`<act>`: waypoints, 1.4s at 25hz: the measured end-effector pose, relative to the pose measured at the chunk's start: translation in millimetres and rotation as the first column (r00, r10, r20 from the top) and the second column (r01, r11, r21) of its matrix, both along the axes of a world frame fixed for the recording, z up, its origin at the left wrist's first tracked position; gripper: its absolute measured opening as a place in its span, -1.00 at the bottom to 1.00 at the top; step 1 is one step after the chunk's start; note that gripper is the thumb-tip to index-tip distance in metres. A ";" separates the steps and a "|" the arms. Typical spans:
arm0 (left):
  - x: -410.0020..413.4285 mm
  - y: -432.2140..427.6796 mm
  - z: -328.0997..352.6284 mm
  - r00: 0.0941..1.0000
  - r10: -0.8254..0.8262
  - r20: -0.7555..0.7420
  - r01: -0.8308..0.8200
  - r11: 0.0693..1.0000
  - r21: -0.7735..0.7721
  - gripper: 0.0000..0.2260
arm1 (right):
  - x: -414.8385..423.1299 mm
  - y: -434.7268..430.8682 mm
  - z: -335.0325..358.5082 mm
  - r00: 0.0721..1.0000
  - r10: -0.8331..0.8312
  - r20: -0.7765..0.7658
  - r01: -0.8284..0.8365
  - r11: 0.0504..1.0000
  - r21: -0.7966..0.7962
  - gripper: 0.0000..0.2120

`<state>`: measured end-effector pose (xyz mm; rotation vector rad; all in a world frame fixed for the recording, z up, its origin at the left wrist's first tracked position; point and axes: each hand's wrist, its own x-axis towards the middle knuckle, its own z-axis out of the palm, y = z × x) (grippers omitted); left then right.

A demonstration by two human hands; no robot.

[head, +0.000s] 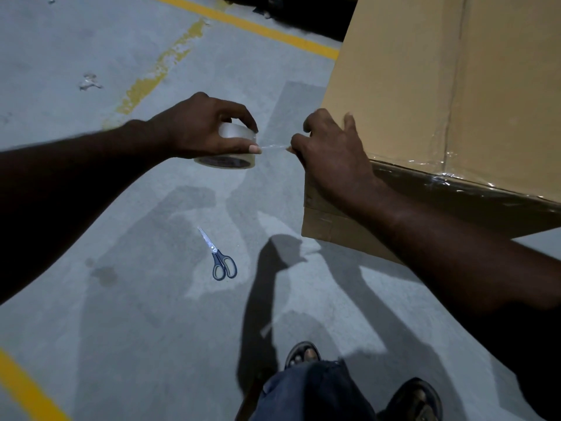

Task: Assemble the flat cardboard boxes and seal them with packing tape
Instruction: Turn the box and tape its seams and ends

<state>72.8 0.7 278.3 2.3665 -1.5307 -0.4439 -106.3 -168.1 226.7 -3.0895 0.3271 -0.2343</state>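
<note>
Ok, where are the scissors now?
In the head view, the scissors lie on the floor left of centre, nearer the person than the tape roll the left hand holds.

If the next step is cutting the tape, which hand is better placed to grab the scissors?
Probably the left hand: the scissors lie nearer its tape roll, while the right hand pinches the tape end at the box.

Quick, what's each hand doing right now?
Left hand: grips the tape roll.
Right hand: pinches the pulled-out tape strip at the cardboard box corner.
</note>
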 end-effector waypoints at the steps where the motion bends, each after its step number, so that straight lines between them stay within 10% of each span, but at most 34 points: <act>1: -0.4 1.5 -0.8 1.000 -0.002 0.014 0.002 1.000 -0.015 -0.48 | -0.3 0.1 -0.1 1.000 0.001 0.003 -0.001 1.000 -0.004 -0.73; 12: -1.6 -2.3 0.8 0.995 -0.086 0.044 0.089 0.994 -0.070 -0.62 | -5.1 26.4 -6.9 0.987 -0.128 0.096 0.122 0.990 0.066 -0.46; 16: 3.5 1.8 -23.8 0.999 -0.042 -0.006 0.041 0.989 -0.144 -0.67 | -21.5 88.7 -42.5 0.968 0.095 0.231 -0.126 0.984 0.124 -0.54; 21: 13.9 4.5 -63.9 0.994 -0.055 -0.095 0.026 0.959 -0.282 -0.71 | 12.6 147.5 -155.3 0.962 0.090 -0.257 0.120 0.707 0.697 -0.80; 26: 31.0 -3.7 -87.6 0.988 -0.114 -0.109 0.065 0.924 -0.378 -0.61 | 62.3 191.2 -249.8 0.847 0.193 -0.496 0.188 0.763 0.618 -0.63; 29: 36.3 -9.3 -94.7 0.979 -0.169 -0.115 0.106 0.899 -0.424 -0.61 | 71.9 223.7 -294.9 0.885 0.245 -0.396 -0.039 0.886 0.462 -0.49; 35: 37.3 -17.2 -112.5 0.972 -0.203 -0.117 0.118 0.856 -0.504 -0.65 | 79.2 251.9 -331.4 0.775 0.170 -0.608 0.220 0.830 0.512 -0.84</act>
